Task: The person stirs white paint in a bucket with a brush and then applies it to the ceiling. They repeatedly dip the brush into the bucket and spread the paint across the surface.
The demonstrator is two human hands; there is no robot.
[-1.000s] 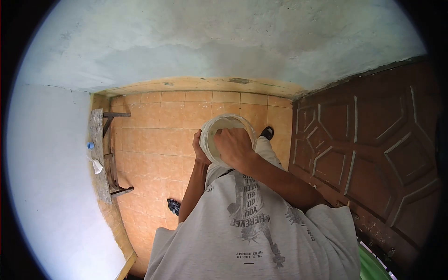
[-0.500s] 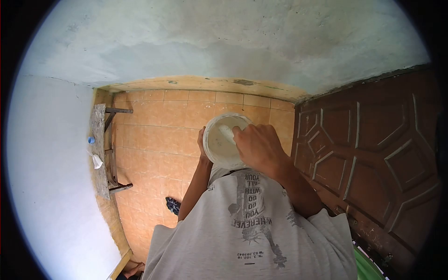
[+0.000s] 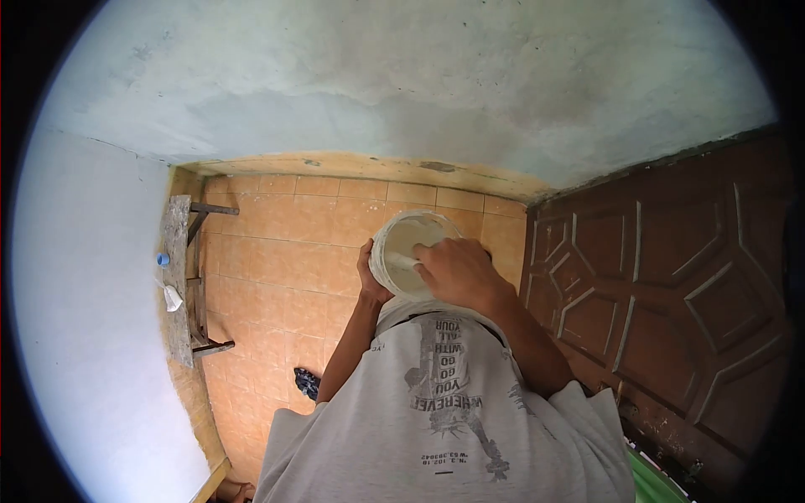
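A white plastic bucket point(image 3: 379, 261) is held up in front of my grey printed shirt point(image 3: 444, 402), its mouth tilted up toward me. The fingers of my left hand point(image 3: 371, 275) wrap round its left side. Over the bucket's right rim reaches my right hand point(image 3: 461, 272), closed on one end of a white stick-like tool point(image 3: 402, 261). The tool's exact kind cannot be made out. Pale, whitish material coats the bucket's inside. My right hand hides part of the opening.
At the left wall stands a worn wooden bench point(image 3: 178, 277) with a blue roll-like item point(image 3: 163, 260) and a white cup-like item point(image 3: 173, 298). A patchy wall point(image 3: 402, 75) is ahead. A brown panelled door point(image 3: 662, 293) is on the right. A dark bundle point(image 3: 307, 383) lies on the orange tiles point(image 3: 277, 268).
The bucket has tipped a little and sits slightly lower in view. My right hand has shifted the tool leftward and down within it. The head view has tilted slightly upward.
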